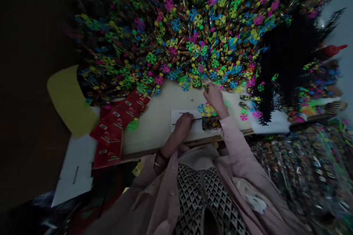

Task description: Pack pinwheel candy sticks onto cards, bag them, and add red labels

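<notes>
My left hand (183, 127) is closed over a white card (176, 115) at the table's front edge. A thin black plastic strip (196, 119) runs from its fingertips towards a short row of candy-filled tubes (211, 123) lying side by side on the card. These tubes have blue, yellow and pink pinwheel tops (209, 108). Further forward, my right hand (214, 97) pinches a small candy-filled pinwheel tube (206, 87) at the near edge of a large heap of similar tubes (176, 44). Its fingers partly hide that tube.
Red printed cards (118, 121) overlap on the left, beside a yellow sheet (70, 99). A tangled pile of black strips (284, 58) stands at the right, over a white sheet (270, 123). Plastic-wrapped tubes (300, 161) lie below the table's right side. Loose tubes (244, 105) sit nearby.
</notes>
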A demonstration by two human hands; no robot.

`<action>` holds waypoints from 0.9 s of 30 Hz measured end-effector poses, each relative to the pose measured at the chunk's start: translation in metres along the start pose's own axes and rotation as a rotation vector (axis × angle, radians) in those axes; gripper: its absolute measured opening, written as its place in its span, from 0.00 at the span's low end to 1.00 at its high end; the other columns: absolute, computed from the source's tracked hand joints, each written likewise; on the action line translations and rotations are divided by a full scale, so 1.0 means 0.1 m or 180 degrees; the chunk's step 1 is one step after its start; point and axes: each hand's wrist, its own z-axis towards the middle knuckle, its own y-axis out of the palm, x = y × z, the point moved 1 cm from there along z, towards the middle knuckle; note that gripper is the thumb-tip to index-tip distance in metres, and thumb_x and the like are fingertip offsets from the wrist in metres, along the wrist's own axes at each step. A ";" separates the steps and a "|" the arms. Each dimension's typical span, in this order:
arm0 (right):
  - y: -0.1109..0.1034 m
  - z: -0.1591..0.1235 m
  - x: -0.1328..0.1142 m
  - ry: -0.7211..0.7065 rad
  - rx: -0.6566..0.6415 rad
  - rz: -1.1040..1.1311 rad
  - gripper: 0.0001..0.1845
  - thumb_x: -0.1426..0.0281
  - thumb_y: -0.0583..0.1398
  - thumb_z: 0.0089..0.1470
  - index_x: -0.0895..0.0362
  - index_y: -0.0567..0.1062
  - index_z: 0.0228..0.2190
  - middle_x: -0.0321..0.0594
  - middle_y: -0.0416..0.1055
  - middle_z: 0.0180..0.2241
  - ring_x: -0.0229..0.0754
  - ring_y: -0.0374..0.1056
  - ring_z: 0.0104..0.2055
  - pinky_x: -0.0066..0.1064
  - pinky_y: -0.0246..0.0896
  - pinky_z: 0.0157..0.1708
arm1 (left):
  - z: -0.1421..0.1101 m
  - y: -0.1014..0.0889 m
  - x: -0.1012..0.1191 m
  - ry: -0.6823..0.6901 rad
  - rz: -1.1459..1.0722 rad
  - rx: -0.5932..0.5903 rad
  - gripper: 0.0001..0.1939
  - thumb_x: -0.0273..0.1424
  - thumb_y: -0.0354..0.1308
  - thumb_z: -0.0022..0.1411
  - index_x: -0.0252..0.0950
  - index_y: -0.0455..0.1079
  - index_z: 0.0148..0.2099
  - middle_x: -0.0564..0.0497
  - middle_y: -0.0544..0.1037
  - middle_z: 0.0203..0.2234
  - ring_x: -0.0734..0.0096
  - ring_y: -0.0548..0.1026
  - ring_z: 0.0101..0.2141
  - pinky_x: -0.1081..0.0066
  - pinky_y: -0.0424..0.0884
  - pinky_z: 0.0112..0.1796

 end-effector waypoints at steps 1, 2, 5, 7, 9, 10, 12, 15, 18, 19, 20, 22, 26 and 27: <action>-0.07 -0.16 0.04 -0.0101 0.0123 0.0167 0.19 0.68 0.49 0.59 0.61 0.65 0.50 0.53 0.72 0.44 0.50 0.69 0.44 0.37 0.61 0.44 | -0.02 -0.02 -0.03 -0.0027 -0.0021 0.0028 0.10 0.30 0.50 0.67 0.32 0.72 0.44 0.45 0.75 0.42 0.65 0.71 0.45 0.70 0.66 0.44; -0.13 -0.35 0.07 -0.0194 0.0227 0.0363 0.18 0.67 0.47 0.61 0.59 0.66 0.50 0.51 0.73 0.43 0.49 0.70 0.43 0.36 0.61 0.44 | -0.03 -0.04 -0.05 -0.0046 -0.0033 0.0044 0.11 0.30 0.50 0.67 0.33 0.72 0.43 0.45 0.75 0.42 0.65 0.71 0.45 0.70 0.66 0.44; -0.11 -0.93 0.09 -0.0275 0.0380 0.0830 0.23 0.64 0.40 0.65 0.57 0.62 0.55 0.46 0.74 0.43 0.44 0.71 0.42 0.32 0.63 0.43 | -0.02 -0.05 -0.07 -0.0010 -0.0038 0.0065 0.12 0.30 0.47 0.68 0.35 0.73 0.42 0.46 0.75 0.41 0.66 0.72 0.44 0.71 0.66 0.44; 0.08 -1.24 0.01 -0.0245 0.0320 0.0743 0.25 0.63 0.38 0.66 0.56 0.62 0.57 0.46 0.73 0.46 0.42 0.71 0.43 0.31 0.64 0.42 | 0.01 -0.02 -0.06 0.0075 -0.0034 0.0049 0.13 0.29 0.47 0.68 0.35 0.73 0.41 0.46 0.75 0.40 0.67 0.72 0.43 0.70 0.66 0.43; 0.32 -1.42 -0.09 -0.0162 0.0125 0.0378 0.27 0.62 0.39 0.66 0.54 0.64 0.57 0.47 0.74 0.45 0.43 0.72 0.41 0.30 0.64 0.40 | 0.04 0.01 -0.04 0.0182 -0.0035 0.0006 0.13 0.27 0.46 0.67 0.34 0.72 0.42 0.46 0.75 0.40 0.67 0.72 0.43 0.71 0.66 0.43; 0.43 -1.47 -0.14 -0.0076 0.0015 0.0156 0.27 0.61 0.39 0.66 0.53 0.65 0.58 0.48 0.75 0.43 0.43 0.73 0.39 0.30 0.65 0.38 | 0.05 0.03 -0.04 0.0224 -0.0037 -0.0016 0.13 0.25 0.46 0.67 0.34 0.72 0.43 0.46 0.75 0.40 0.67 0.72 0.43 0.71 0.66 0.43; 0.56 -1.51 -0.22 0.0134 -0.0159 -0.0225 0.28 0.59 0.40 0.65 0.52 0.65 0.59 0.49 0.76 0.37 0.43 0.74 0.34 0.29 0.65 0.34 | 0.07 0.05 -0.04 0.0261 -0.0042 -0.0038 0.13 0.23 0.45 0.66 0.34 0.71 0.43 0.46 0.75 0.40 0.67 0.72 0.43 0.71 0.66 0.43; 0.54 -1.51 -0.25 0.0237 -0.0458 -0.0473 0.27 0.59 0.40 0.65 0.48 0.60 0.61 0.47 0.77 0.33 0.43 0.74 0.30 0.30 0.64 0.31 | 0.07 0.07 -0.07 0.0243 -0.0057 -0.0040 0.13 0.22 0.46 0.65 0.34 0.71 0.43 0.47 0.75 0.40 0.67 0.72 0.43 0.71 0.66 0.43; 0.32 -1.49 -0.18 -0.0020 -0.0890 -0.0467 0.27 0.56 0.42 0.65 0.45 0.57 0.62 0.45 0.78 0.31 0.46 0.75 0.31 0.32 0.64 0.31 | 0.06 0.05 -0.09 0.0280 0.0004 0.0025 0.12 0.25 0.46 0.66 0.34 0.71 0.44 0.46 0.75 0.41 0.65 0.71 0.43 0.69 0.65 0.44; 0.22 -1.45 -0.14 -0.0171 -0.1005 -0.0394 0.27 0.54 0.43 0.64 0.44 0.58 0.62 0.44 0.78 0.32 0.47 0.75 0.32 0.32 0.64 0.31 | 0.05 0.03 -0.10 0.0279 0.0054 0.0063 0.12 0.27 0.46 0.67 0.34 0.71 0.44 0.45 0.75 0.41 0.64 0.71 0.44 0.68 0.65 0.45; 0.13 -1.38 -0.10 -0.0314 -0.1043 -0.0286 0.27 0.53 0.43 0.64 0.43 0.60 0.60 0.44 0.78 0.32 0.48 0.75 0.34 0.33 0.64 0.32 | 0.04 0.01 -0.10 0.0256 0.0101 0.0085 0.12 0.29 0.47 0.67 0.34 0.71 0.43 0.45 0.75 0.40 0.64 0.70 0.44 0.67 0.65 0.45; -0.02 -1.12 -0.05 -0.0451 -0.0784 -0.0040 0.27 0.52 0.41 0.64 0.42 0.64 0.57 0.43 0.78 0.36 0.48 0.74 0.39 0.33 0.63 0.36 | 0.02 -0.02 -0.10 0.0171 0.0152 0.0046 0.12 0.32 0.48 0.68 0.35 0.72 0.42 0.45 0.75 0.41 0.64 0.70 0.44 0.68 0.65 0.44; -0.05 -0.20 -0.12 -0.0171 0.0144 0.0090 0.29 0.52 0.43 0.63 0.54 0.65 0.56 0.49 0.73 0.45 0.51 0.69 0.47 0.37 0.61 0.44 | 0.01 -0.05 -0.06 0.0078 0.0168 -0.0146 0.13 0.31 0.47 0.68 0.36 0.73 0.43 0.47 0.75 0.40 0.67 0.71 0.43 0.70 0.65 0.42; 0.01 0.04 -0.17 -0.0153 0.0198 0.0079 0.30 0.52 0.46 0.62 0.57 0.62 0.58 0.52 0.70 0.49 0.52 0.68 0.49 0.38 0.61 0.45 | 0.01 -0.05 -0.05 0.0097 0.0191 -0.0159 0.13 0.31 0.47 0.68 0.36 0.73 0.43 0.46 0.75 0.40 0.67 0.71 0.43 0.70 0.65 0.43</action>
